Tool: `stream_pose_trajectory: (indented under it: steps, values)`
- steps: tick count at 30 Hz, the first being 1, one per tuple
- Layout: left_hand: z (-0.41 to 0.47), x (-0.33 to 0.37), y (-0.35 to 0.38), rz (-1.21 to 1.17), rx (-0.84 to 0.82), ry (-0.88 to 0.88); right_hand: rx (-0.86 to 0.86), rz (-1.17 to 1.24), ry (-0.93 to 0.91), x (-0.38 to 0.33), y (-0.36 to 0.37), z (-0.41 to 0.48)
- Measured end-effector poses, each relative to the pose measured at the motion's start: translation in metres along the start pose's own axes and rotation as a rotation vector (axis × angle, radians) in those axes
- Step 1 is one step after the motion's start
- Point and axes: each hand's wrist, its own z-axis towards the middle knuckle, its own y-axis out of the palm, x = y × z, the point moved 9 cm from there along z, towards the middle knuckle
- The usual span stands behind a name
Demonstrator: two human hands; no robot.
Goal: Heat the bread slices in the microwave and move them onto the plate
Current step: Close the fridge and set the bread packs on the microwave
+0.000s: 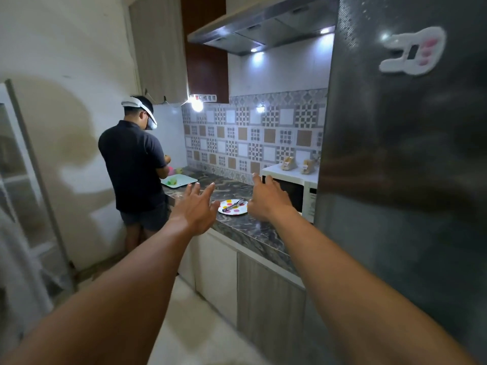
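A white microwave [308, 196] stands on the marble counter [237, 225] beside the fridge, its dark door closed. Two bags of bread slices [288, 163] sit on top of it. In front of the microwave lies a white plate [229, 210] with coloured dots, and metal tongs [233, 204] rest across it. Both my arms are stretched out ahead. My left hand [196, 209] hovers with spread fingers just left of the plate, holding nothing. My right hand [266, 197] hovers with spread fingers in front of the microwave door, also holding nothing.
A tall dark fridge [400, 167] fills the right side, close to my right arm. Another person [134, 167] stands at the far end of the counter over a light cutting board [179, 181]. Cabinets run under the counter; a narrow floor strip lies between them and the left wall.
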Motion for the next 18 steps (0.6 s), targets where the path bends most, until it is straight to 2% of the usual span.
stream_pose_trajectory:
  steps: [7,13,18]
  values:
    - [0.132,-0.016,0.057,-0.01,-0.045,0.003,-0.052,0.001,0.054,0.032,0.047,0.132]
    - [0.225,-0.017,0.09,-0.025,-0.047,0.008,-0.03,0.029,0.112,0.056,0.078,0.219]
    - [0.29,-0.002,0.124,-0.037,-0.057,0.078,0.018,0.007,0.173,0.089,0.088,0.282]
